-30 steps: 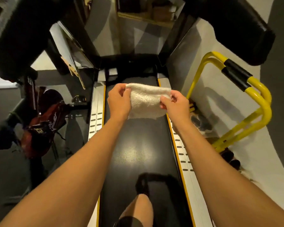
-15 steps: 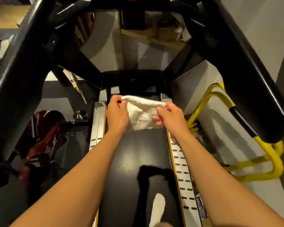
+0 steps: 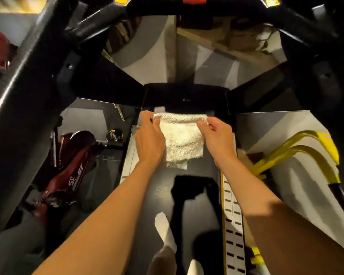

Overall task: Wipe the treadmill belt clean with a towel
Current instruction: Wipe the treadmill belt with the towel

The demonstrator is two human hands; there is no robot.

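Observation:
A folded white towel hangs over the front end of the black treadmill belt. My left hand pinches its upper left corner and my right hand pinches its upper right corner, both arms stretched forward. Whether the towel's lower edge touches the belt I cannot tell. The black motor cover lies just beyond the towel. My white-socked foot stands on the belt near the bottom of the view.
Black treadmill uprights and handrails frame both sides, with the console at the top. A white slotted side rail runs along the belt's right edge. A yellow tubular frame stands to the right, a dark red machine to the left.
Both hands carried the towel forward toward the belt's front end. My view moved forward and tilted up, bringing the console and handrails in. A socked foot came into view on the belt.

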